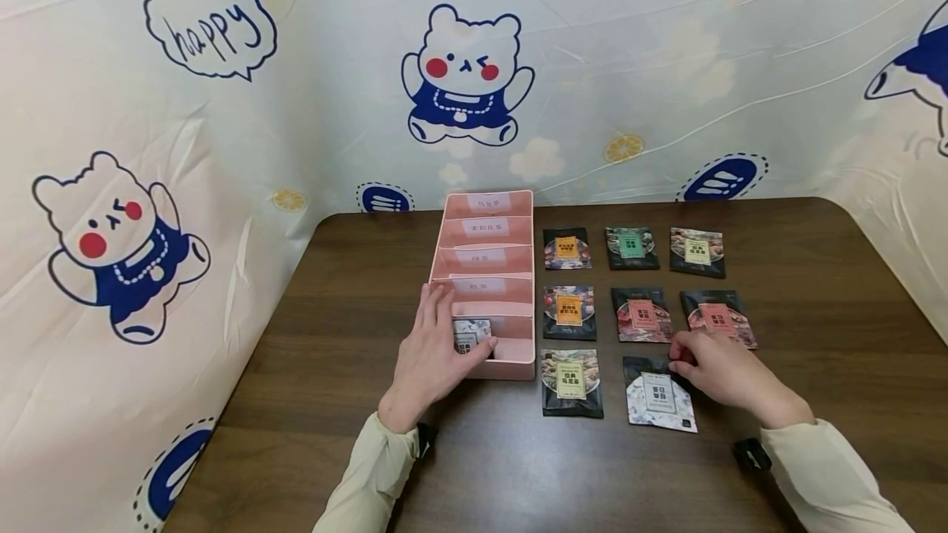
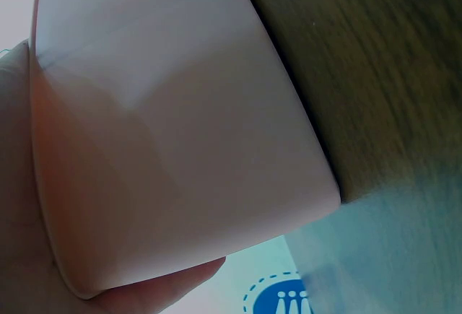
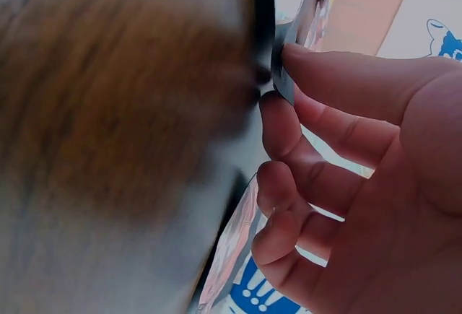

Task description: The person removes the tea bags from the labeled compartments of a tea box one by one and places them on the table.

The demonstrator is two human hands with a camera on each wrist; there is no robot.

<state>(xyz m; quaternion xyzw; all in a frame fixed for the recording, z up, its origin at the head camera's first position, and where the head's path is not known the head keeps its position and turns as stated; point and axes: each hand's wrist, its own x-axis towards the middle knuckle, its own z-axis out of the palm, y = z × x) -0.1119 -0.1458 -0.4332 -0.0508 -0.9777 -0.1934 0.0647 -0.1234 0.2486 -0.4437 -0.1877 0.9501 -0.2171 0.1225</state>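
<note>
A pink divided box (image 1: 523, 349) with labelled dividers stands on the table. My left hand (image 1: 435, 349) grips its near left side, thumb reaching over the front compartment. In that compartment lies a white-labelled sachet (image 1: 471, 334), partly covered by the thumb. In the left wrist view the box's smooth pink wall (image 2: 188, 141) fills most of the frame. Right of the box, my right hand (image 1: 714, 370) pinches the upper right corner of a white-and-black sachet (image 1: 659, 398) between thumb and index finger. The right wrist view shows that dark corner (image 3: 283, 76) between the fingertips.
Other sachets lie in rows right of the box: orange-labelled ones (image 1: 569, 312), a green one (image 1: 632, 247), red ones (image 1: 641, 315) and yellow-green ones (image 1: 572, 383). A patterned cloth (image 1: 333, 105) hangs behind and left of the brown table (image 1: 311, 336).
</note>
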